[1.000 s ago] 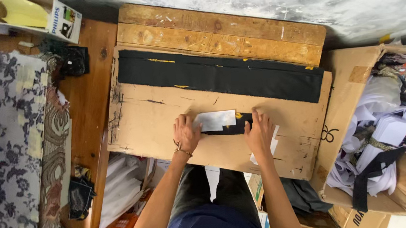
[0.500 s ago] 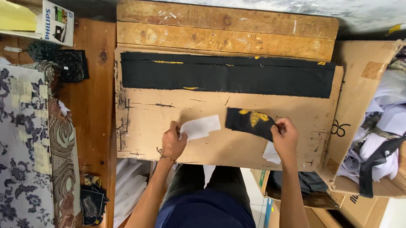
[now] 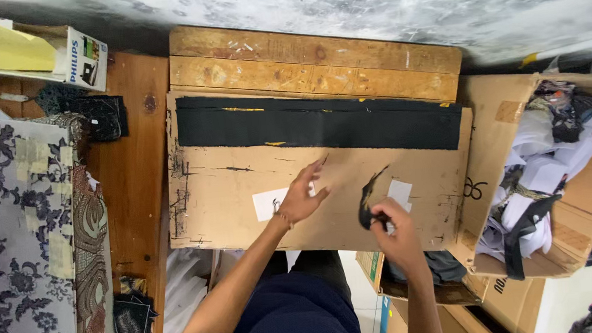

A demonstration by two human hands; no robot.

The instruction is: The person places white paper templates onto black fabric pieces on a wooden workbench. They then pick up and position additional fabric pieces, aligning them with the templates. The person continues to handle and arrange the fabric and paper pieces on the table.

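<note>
Right hand (image 3: 396,230) pinches a small black fabric piece (image 3: 369,199), lifted edge-on just above the cardboard work board (image 3: 227,194). Left hand (image 3: 301,197) open, fingers spread, hovering beside a white paper backing (image 3: 268,204) on the board. Judged step: piece separated from backing. Black cloth strip (image 3: 321,123) lies behind.

A small open box (image 3: 22,58), white outside with a yellow inner flap and a printed end panel, stands at the far left corner of the wooden bench (image 3: 132,166). A white rectangular label (image 3: 269,204) lies on the cardboard sheet (image 3: 220,194), toward its near edge, partly under the left hand (image 3: 302,198); a second white label (image 3: 400,193) lies further right. A large open brown carton (image 3: 494,142) stands off the sheet's right edge. Another brown box (image 3: 489,289), with dark print, sits below it.
</note>
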